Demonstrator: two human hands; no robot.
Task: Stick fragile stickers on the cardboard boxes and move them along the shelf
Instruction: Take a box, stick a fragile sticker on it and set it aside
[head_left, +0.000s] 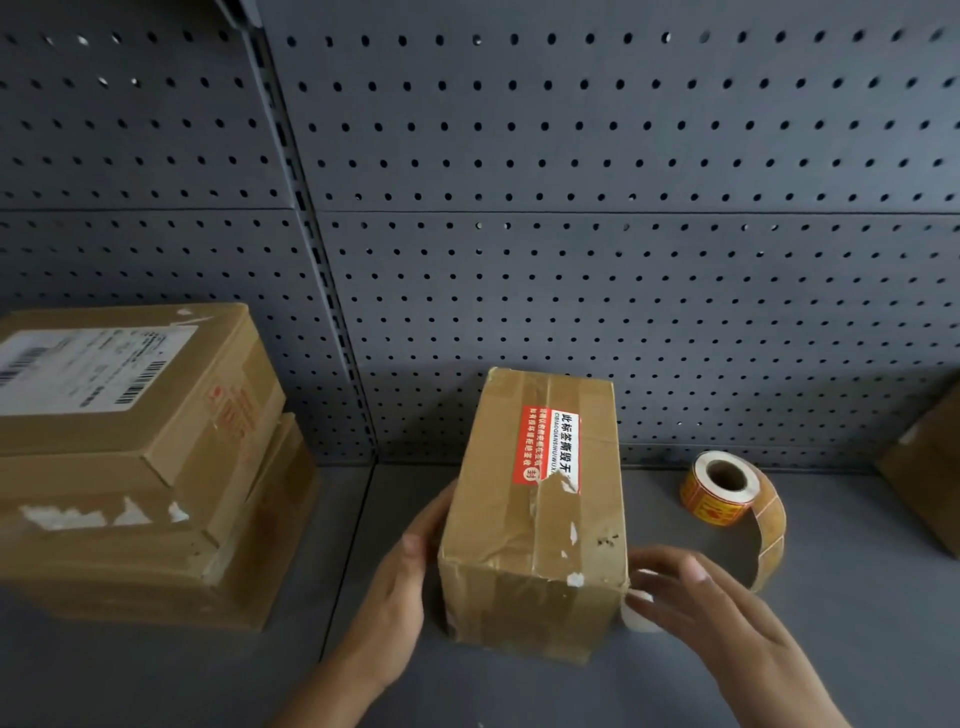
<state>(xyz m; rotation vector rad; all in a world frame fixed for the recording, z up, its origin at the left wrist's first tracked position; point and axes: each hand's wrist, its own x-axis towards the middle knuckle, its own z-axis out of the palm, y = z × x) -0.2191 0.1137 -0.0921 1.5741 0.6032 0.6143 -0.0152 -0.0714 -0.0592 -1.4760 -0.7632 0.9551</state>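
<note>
A taped cardboard box (540, 525) with a red and white label on top stands on the grey shelf (857, 623). My left hand (400, 587) lies flat against its left side, fingers straight. At the box's near right corner, my right hand (706, 608) has its fingers on a small white piece (641, 613). Whether it is pinched is blurred. A roll of orange fragile stickers (719, 488) lies right of the box, its strip (771, 535) curling toward my right hand.
Two stacked cardboard boxes (140, 457) stand on the shelf at left, the top one bearing a white shipping label. Another box corner (930, 467) shows at the right edge. A perforated grey back panel (623, 260) closes the rear.
</note>
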